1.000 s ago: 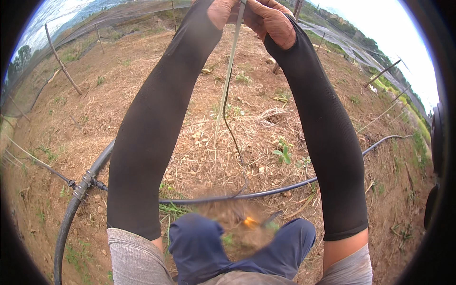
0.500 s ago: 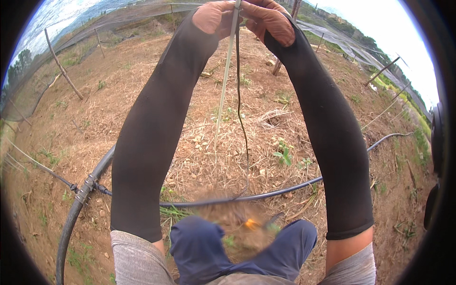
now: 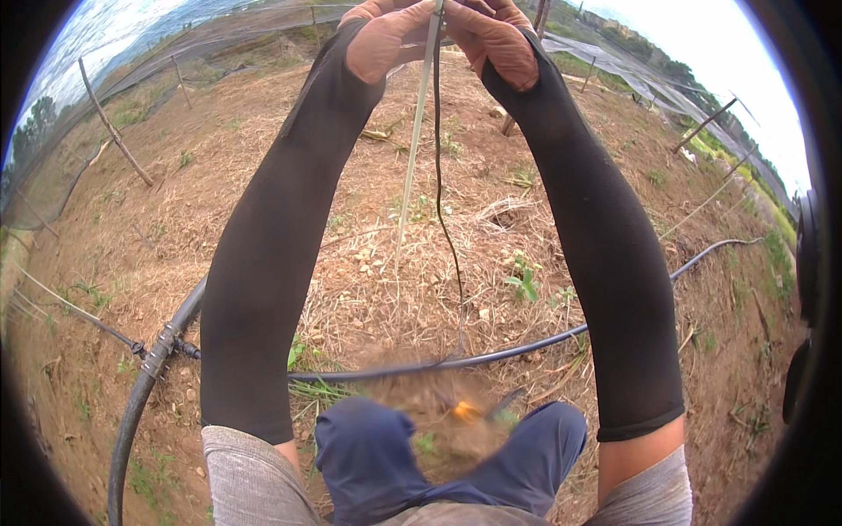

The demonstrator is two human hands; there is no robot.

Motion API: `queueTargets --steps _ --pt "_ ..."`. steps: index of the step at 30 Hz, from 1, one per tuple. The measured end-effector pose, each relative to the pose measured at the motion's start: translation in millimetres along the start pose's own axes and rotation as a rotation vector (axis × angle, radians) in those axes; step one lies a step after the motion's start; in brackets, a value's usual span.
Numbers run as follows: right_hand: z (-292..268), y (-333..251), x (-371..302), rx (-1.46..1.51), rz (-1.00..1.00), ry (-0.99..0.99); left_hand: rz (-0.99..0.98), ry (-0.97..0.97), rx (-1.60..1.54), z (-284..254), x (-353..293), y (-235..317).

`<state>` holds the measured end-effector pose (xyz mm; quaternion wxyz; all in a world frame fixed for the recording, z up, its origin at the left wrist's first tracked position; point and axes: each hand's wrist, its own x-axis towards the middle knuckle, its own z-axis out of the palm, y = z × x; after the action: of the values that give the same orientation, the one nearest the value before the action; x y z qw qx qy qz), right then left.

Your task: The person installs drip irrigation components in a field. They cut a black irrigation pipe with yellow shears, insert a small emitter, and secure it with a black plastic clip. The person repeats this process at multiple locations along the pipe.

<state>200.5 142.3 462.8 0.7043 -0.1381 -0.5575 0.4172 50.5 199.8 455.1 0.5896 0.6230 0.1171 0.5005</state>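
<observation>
Both arms, in black sleeves, reach up to the top edge, where my hands nearly meet. My left hand (image 3: 379,44) and my right hand (image 3: 502,46) are closed, fingertips pinched together around the upper ends of a long pale flat strip (image 3: 416,140) and a thin black cord (image 3: 440,167). Strip and cord hang side by side toward the ground, the cord slightly curled. Which fingers grip which piece is hard to see, since the picture's edge cuts off part of the hands.
A black hose (image 3: 491,358) crosses the ground before my knees, joining a thicker pipe (image 3: 133,412) at left. Between my knees lies a blurred orange object (image 3: 467,411). Wooden posts (image 3: 114,123) and netting (image 3: 605,61) border the straw-covered slope.
My hands have shifted slightly down in the picture, and my left wrist sits a bit farther left. The strip and cord remain between the fingertips; the cord hangs a little straighter.
</observation>
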Motion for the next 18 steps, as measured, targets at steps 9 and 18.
queueTargets --steps 9,18 --pt "0.5 18.5 -11.4 -0.698 -0.421 0.158 0.219 0.104 0.199 1.1 15.4 -30.0" --pt "6.7 1.0 -9.5 -0.604 -0.257 0.083 0.085 -0.075 -0.002 -7.2 8.6 -14.8"
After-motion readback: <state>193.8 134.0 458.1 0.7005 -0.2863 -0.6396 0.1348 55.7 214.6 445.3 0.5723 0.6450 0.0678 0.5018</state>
